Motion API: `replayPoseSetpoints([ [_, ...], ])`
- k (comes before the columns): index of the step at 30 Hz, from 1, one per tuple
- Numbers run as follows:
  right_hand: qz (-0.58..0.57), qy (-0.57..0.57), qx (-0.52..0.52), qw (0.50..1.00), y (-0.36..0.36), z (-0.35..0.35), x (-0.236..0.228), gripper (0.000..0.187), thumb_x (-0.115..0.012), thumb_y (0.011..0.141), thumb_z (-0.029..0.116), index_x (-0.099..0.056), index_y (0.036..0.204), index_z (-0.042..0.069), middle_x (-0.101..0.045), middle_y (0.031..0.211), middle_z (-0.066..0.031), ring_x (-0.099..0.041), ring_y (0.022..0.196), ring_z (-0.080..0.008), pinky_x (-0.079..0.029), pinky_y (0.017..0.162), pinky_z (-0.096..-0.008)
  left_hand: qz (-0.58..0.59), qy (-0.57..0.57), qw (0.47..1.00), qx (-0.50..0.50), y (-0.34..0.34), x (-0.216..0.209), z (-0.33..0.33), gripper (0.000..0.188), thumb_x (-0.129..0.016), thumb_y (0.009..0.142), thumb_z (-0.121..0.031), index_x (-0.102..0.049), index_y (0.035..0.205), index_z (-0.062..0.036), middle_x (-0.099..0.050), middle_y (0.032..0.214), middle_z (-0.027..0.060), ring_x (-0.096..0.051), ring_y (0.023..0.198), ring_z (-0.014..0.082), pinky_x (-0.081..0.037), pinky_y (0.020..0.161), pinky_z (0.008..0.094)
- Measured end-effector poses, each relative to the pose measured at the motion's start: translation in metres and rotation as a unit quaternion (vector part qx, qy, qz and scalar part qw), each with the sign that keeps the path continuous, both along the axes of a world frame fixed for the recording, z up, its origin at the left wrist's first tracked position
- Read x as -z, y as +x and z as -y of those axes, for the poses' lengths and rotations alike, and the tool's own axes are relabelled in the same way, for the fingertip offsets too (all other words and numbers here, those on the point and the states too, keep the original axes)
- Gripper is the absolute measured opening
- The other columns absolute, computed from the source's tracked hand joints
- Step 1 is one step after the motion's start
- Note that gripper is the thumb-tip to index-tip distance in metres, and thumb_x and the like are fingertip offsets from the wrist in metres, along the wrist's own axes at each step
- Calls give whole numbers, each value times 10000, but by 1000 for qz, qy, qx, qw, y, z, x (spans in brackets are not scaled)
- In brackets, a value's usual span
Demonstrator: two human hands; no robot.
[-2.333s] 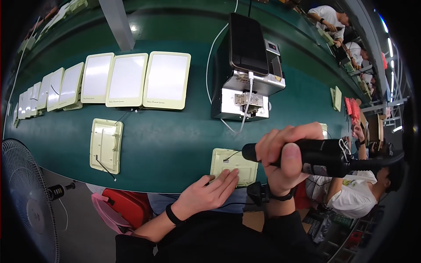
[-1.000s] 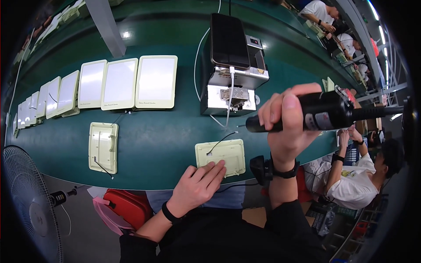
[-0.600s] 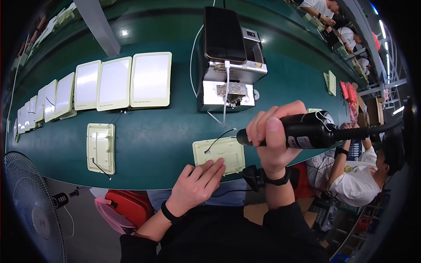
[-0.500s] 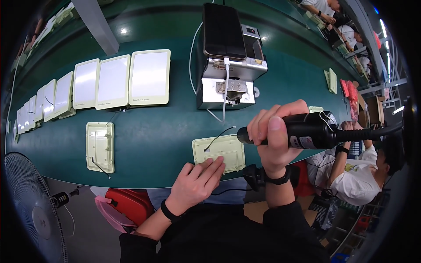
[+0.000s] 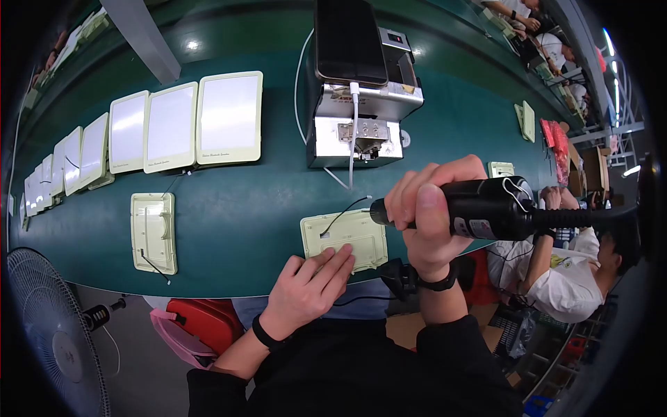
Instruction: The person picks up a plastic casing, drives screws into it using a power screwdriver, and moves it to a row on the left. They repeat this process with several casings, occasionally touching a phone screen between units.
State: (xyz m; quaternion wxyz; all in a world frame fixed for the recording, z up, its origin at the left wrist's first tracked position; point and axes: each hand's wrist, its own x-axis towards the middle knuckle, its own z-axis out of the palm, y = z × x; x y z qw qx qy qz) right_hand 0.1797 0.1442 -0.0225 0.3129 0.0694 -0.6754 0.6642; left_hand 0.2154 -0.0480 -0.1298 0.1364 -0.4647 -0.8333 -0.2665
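Note:
A pale yellow-green plastic housing [image 5: 373, 244] lies on the green bench in front of me, a short black cable [image 5: 346, 214] sticking up from it. My left hand [image 5: 306, 288] rests on its near edge, fingers stretched out and pressing on the surface. My right hand [image 5: 436, 212] is wrapped round a black electric screwdriver [image 5: 479, 208], held sideways. The screwdriver's nose is over the housing's upper right corner; I cannot tell whether its tip touches. A second housing [image 5: 154, 233] with a black cable lies to the left.
A metal machine [image 5: 358, 139] with a phone [image 5: 349, 42] on top and a white cable stands behind. White-faced panels [image 5: 229, 118] line the left side. A fan [image 5: 59, 340] stands at lower left. A co-worker [image 5: 563, 278] sits at the right. Red bags [image 5: 556, 146] lie far right.
The whole view has shifted slightly, moving the bench things a little left and up. Both hands keep the same grip and place on the housing and screwdriver.

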Motion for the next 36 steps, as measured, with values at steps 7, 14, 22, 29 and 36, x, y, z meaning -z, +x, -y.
replayPoseSetpoints([
  [7,-34,-76,-30,996,-11,10,23,221,-657,991,145,-461,1024,50,-485,642,-46,-448,484,-131,-397,449,-295,20,-9,1000,-12,4,-9,18,420,-767,839,-151,-711,1246,-61,-708,1308,19,-670,1020,163,-474,722,328],
  [14,-80,-67,-20,994,7,-20,-14,168,-602,1032,126,-467,967,49,-472,661,-33,-425,504,-109,-374,466,-264,-14,38,999,0,15,8,4,396,-712,892,-174,-688,1260,-31,-655,1404,69,-636,1136,170,-490,817,311],
  [22,-83,-33,63,994,-58,1,-35,64,-552,1047,61,-512,1019,18,-456,662,-33,-411,524,-98,-377,512,-263,-5,39,999,-2,13,6,7,402,-704,895,-176,-684,1270,-32,-644,1424,74,-630,1169,181,-492,843,328],
  [29,-52,-21,75,996,-31,16,-49,124,-575,1018,89,-483,1072,27,-469,647,-29,-437,498,-128,-414,486,-303,10,15,1000,-11,1,-4,10,424,-744,851,-126,-691,1267,-59,-672,1388,46,-651,1159,200,-497,828,360],
  [36,-23,3,65,998,49,-18,-22,170,-595,1023,145,-456,1051,51,-486,639,-43,-439,487,-131,-435,478,-308,20,6,1000,-21,0,-11,1,431,-787,843,-132,-720,1267,-89,-680,1389,3,-655,1153,180,-486,834,330],
])
